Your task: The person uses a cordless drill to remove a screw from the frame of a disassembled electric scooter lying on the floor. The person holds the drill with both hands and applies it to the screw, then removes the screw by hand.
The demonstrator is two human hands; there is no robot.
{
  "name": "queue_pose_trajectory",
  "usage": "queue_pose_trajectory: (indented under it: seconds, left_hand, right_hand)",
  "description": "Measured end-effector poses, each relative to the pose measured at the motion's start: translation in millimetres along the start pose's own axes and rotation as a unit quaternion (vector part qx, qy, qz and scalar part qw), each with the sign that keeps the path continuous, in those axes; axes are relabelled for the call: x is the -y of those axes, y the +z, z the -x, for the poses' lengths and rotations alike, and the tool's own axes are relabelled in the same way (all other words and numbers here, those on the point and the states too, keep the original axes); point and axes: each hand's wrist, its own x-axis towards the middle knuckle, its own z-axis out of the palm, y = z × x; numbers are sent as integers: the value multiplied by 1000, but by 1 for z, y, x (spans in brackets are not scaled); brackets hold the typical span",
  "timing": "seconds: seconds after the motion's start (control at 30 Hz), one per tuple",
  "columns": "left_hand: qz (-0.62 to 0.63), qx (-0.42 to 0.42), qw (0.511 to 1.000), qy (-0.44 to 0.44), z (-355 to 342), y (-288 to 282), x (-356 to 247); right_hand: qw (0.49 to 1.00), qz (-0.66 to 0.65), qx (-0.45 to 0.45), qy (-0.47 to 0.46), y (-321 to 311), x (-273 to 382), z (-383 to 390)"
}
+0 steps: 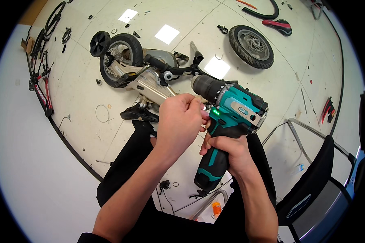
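Observation:
My right hand (231, 152) grips the handle of a teal and black cordless drill (233, 111), its chuck (202, 87) tilted up to the left and a small green light lit on its body. My left hand (178, 121) is closed just left of the drill and below the chuck, thumb and fingers pinched; what they hold, if anything, is too small to make out. Behind both hands a disassembled silver scooter or small bike frame (152, 87) lies on the tiled floor, with a handlebar (158, 62) and an attached wheel (134, 48).
A loose tyred wheel (251, 46) and a red-black saddle (278, 26) lie at the back right. Red-black bicycle parts (42, 89) line the left side. A chair (304, 182) stands at my right. Cables, small parts and an orange container (216, 208) are scattered around my legs.

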Motion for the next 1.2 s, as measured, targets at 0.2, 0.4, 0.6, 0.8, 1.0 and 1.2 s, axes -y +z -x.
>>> queue_pose_trajectory:
  seconds: [0.2, 0.4, 0.6, 0.8, 1.0, 1.2]
  left_hand:
    - [-4, -2, 1000, 2, 0, 1, 0]
    - [5, -7, 1000, 11, 1, 1, 1]
    - [7, -14, 999, 33, 3, 2, 3]
    - [-6, -13, 999, 50, 3, 2, 3]
    - [7, -25, 999, 44, 3, 3, 3]
    - [21, -32, 999, 18, 2, 4, 2]
  right_hand:
    - [1000, 2, -16, 10, 1, -1, 1]
    - [1000, -8, 3, -2, -2, -2, 1]
    - [1000, -6, 10, -1, -1, -3, 0]
    - [1000, 3, -21, 10, 4, -1, 0]
    - [1000, 6, -18, 5, 6, 0, 0]
    - [1000, 7, -17, 2, 5, 1, 1]
